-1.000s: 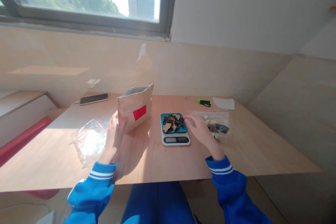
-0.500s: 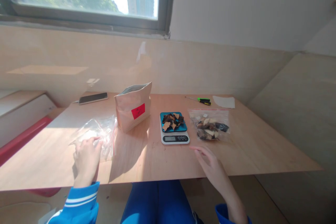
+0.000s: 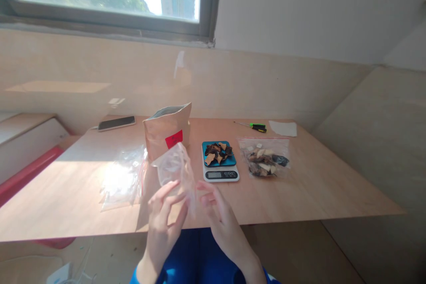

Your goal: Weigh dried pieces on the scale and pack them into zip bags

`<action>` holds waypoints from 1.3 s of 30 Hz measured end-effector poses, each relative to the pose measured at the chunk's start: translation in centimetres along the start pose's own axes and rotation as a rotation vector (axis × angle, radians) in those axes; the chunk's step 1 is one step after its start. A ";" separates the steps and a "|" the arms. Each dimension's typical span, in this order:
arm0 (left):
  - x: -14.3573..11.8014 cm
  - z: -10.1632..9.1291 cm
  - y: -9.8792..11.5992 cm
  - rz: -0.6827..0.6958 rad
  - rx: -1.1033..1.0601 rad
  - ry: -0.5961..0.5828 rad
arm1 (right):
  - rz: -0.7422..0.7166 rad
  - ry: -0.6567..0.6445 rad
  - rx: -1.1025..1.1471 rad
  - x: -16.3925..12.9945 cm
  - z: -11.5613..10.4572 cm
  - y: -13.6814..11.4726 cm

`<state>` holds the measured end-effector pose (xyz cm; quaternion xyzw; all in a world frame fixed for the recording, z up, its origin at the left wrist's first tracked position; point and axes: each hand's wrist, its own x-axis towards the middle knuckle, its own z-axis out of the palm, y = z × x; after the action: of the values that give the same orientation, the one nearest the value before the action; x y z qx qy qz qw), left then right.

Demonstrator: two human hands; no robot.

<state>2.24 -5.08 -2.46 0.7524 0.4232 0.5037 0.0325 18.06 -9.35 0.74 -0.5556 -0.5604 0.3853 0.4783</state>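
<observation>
A clear zip bag (image 3: 176, 166) is held up in my left hand (image 3: 166, 215), its fingers closed on the plastic near the table's front edge. Close to the bag's right side is my right hand (image 3: 221, 215), its fingers curved and apart, with no clear grip on the plastic. Behind them a white kitchen scale (image 3: 221, 175) with a blue top bears several dark, brittle-looking dried pieces (image 3: 218, 153). An upright kraft paper pouch (image 3: 155, 137) with a red label stands partly behind the held bag, its top open. Right of the scale lies a filled zip bag (image 3: 264, 159) of dried slices.
More clear bags (image 3: 123, 179) lie in sunlight on the left of the wooden table (image 3: 299, 199). Toward the back are a phone (image 3: 116, 123), a screwdriver (image 3: 254, 127) with a green-black handle, and a white paper piece (image 3: 282, 128).
My left hand has lifted a clear bag off the pile and brought it right, to the middle. My right hand has moved left to meet it.
</observation>
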 end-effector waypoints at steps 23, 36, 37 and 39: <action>-1.1 1.1 0.6 -0.332 -0.134 0.058 | 0.114 0.016 -0.095 0.5 -0.4 0.7; -0.5 0.2 0.0 -0.392 -0.312 0.175 | 0.010 0.064 -0.109 1.7 -2.3 2.0; -0.4 0.1 -0.1 -0.394 -0.318 0.179 | -0.031 0.106 -0.159 2.4 -2.8 2.5; -0.5 0.1 0.0 -0.398 -0.320 0.177 | -0.125 0.199 -0.323 4.4 -3.6 3.7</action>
<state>2.24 -5.32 -2.86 0.5928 0.4790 0.6116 0.2123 22.78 -5.04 -1.47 -0.6247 -0.5982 0.2033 0.4590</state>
